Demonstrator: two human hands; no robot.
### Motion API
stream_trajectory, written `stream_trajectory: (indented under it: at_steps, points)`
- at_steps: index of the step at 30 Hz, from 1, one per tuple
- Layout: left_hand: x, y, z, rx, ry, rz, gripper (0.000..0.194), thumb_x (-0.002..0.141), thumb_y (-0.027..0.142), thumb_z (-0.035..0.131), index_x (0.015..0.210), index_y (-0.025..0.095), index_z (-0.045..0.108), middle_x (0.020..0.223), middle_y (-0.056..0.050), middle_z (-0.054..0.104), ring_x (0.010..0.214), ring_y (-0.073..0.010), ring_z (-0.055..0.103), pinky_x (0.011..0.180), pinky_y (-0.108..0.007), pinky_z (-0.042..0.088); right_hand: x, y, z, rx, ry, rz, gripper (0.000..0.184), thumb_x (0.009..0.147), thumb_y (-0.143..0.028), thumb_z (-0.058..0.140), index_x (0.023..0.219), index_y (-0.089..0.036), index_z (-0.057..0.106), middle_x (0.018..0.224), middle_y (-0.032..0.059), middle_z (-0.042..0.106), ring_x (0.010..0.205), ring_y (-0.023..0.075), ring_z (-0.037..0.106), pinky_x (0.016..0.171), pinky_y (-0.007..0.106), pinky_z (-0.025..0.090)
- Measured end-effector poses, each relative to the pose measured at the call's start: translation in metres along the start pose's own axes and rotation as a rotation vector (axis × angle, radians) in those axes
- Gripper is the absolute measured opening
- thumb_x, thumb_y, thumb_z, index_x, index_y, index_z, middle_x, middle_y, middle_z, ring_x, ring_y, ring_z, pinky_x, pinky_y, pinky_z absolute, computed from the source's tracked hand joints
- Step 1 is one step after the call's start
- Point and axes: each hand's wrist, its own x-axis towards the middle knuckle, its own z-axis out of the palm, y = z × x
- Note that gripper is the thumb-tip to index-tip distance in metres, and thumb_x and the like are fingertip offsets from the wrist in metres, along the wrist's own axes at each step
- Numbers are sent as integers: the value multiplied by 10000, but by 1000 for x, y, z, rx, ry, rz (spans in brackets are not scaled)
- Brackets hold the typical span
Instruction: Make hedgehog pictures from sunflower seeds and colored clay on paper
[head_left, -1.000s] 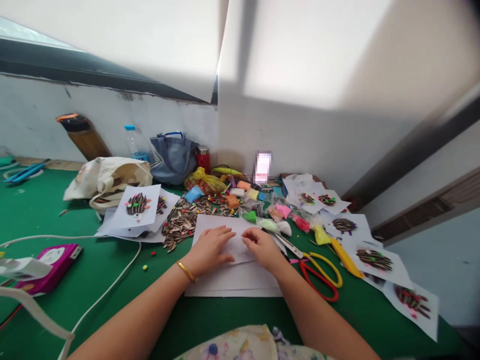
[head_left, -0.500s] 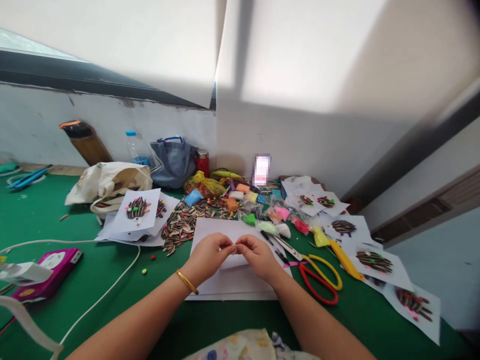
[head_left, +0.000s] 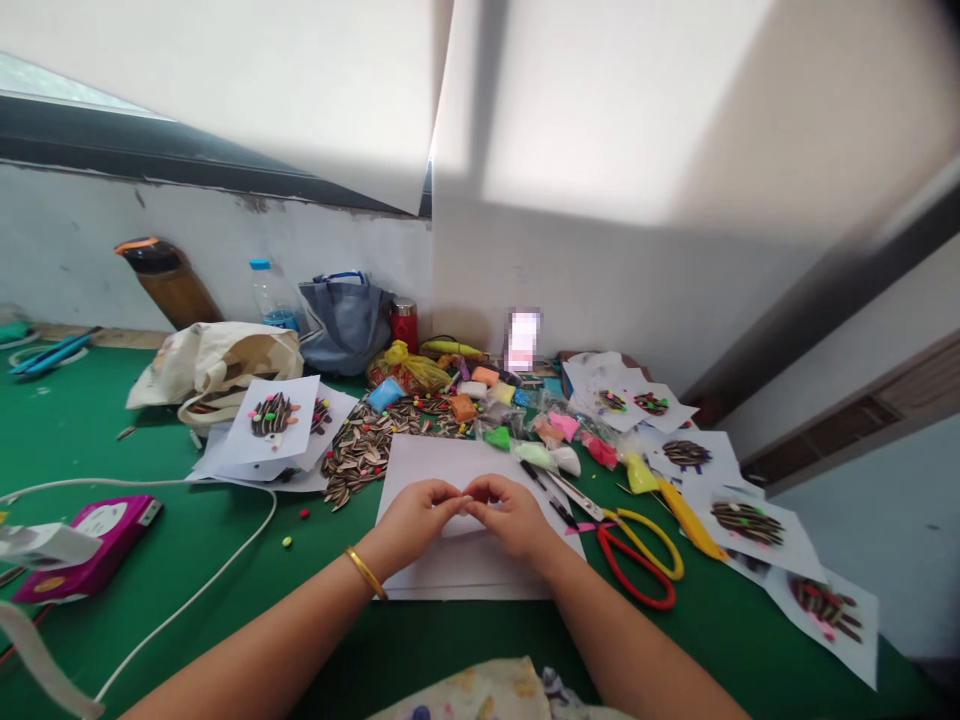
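My left hand (head_left: 420, 512) and my right hand (head_left: 511, 510) meet fingertip to fingertip above a stack of white paper (head_left: 427, 455). Both are closed, thumbs and index fingers pinching a small whitish lump (head_left: 466, 500), mostly covered by the fingers; its material is not clear. Just right of my right hand lie black pens (head_left: 551, 490) and scissors (head_left: 637, 550) with red and yellow handles. Beyond the paper are packets of coloured modelling clay (head_left: 496, 437), and a heap of striped sunflower seeds (head_left: 360, 455) sits to the left.
Sheets with seed hedgehogs lie at left (head_left: 274, 415) and right (head_left: 750, 525). A yellow utility knife (head_left: 690, 520) rests beside the scissors. A white cable (head_left: 217, 570) and magenta box (head_left: 94, 545) occupy the left side. Bags (head_left: 349, 325), bottles (head_left: 169, 285) and a phone (head_left: 523, 340) stand along the wall.
Both hands stay together over the paper, but the fingers have shifted slightly and curl closer around the whitish lump, which shows less now. The left wrist has moved a little left.
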Motion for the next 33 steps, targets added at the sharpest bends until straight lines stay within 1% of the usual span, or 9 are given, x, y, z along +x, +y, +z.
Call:
stream_trajectory:
  at_steps: [4, 5, 7, 10, 13, 17, 21, 26, 33]
  points:
    - [0, -3, -4, -18, -50, -10, 327, 834, 441, 573, 933, 175, 735, 937, -54, 752, 903, -229, 672, 808, -302, 495, 2, 3, -1, -84, 2, -19, 86, 821, -276, 657, 856, -203, 686, 825, 0, 688, 787, 152, 602, 719, 265, 436]
    - [0, -6, -6, 10, -33, 4, 314, 837, 419, 577, 975, 180, 727, 970, -56, 747, 919, -225, 671, 831, -308, 498, 2, 4, -3, -99, 15, -15, 82, 820, -270, 651, 849, -200, 682, 816, -2, 683, 781, 151, 599, 708, 261, 433]
    - [1, -12, -8, 155, 73, 63, 293, 838, 353, 590, 1059, 193, 697, 1010, -59, 727, 939, -219, 660, 862, -331, 496, 4, 6, -6, -119, 54, -1, 83, 817, -268, 641, 839, -194, 670, 791, -6, 666, 754, 146, 589, 680, 252, 427]
    - [0, -20, -10, 378, 143, 218, 246, 805, 276, 652, 1040, 212, 677, 1041, -53, 698, 1009, -226, 625, 924, -368, 472, 5, 9, -12, -161, 88, 9, 91, 838, -265, 605, 848, -191, 658, 777, -9, 648, 729, 141, 576, 669, 250, 427]
    - [-3, -25, -8, 498, 109, 324, 298, 772, 252, 711, 1063, 219, 656, 1120, -54, 671, 1081, -235, 593, 965, -389, 450, 6, 9, -15, -251, 82, -29, 90, 854, -233, 586, 852, -196, 668, 809, -2, 655, 777, 149, 581, 723, 263, 431]
    - [-6, -28, -7, 608, 58, 356, 302, 792, 263, 707, 1086, 218, 656, 1161, -62, 665, 1095, -247, 590, 960, -402, 443, 4, 4, -9, -373, 24, -101, 66, 845, -194, 622, 836, -200, 688, 848, 8, 672, 857, 161, 587, 814, 287, 419]
    - [-6, -31, -8, 655, 34, 376, 245, 815, 268, 680, 1055, 216, 675, 1145, -66, 673, 1071, -245, 602, 944, -395, 444, 5, 1, 1, -512, -66, -109, 81, 851, -185, 634, 813, -205, 703, 839, 13, 675, 868, 163, 587, 836, 291, 410]
    - [-5, -32, -8, 663, 22, 387, 258, 826, 249, 653, 1080, 208, 667, 1152, -74, 665, 1074, -249, 594, 951, -395, 440, 9, 7, 7, -695, -17, -87, 72, 858, -203, 646, 846, -203, 717, 871, 32, 651, 905, 173, 566, 859, 299, 403]
    - [-9, -26, -9, 666, 1, 407, 192, 869, 247, 604, 1054, 245, 656, 1122, -52, 653, 1043, -234, 585, 924, -392, 433, 11, 12, 7, -718, -4, -72, 74, 867, -215, 640, 841, -199, 708, 872, 33, 640, 902, 172, 554, 852, 295, 407]
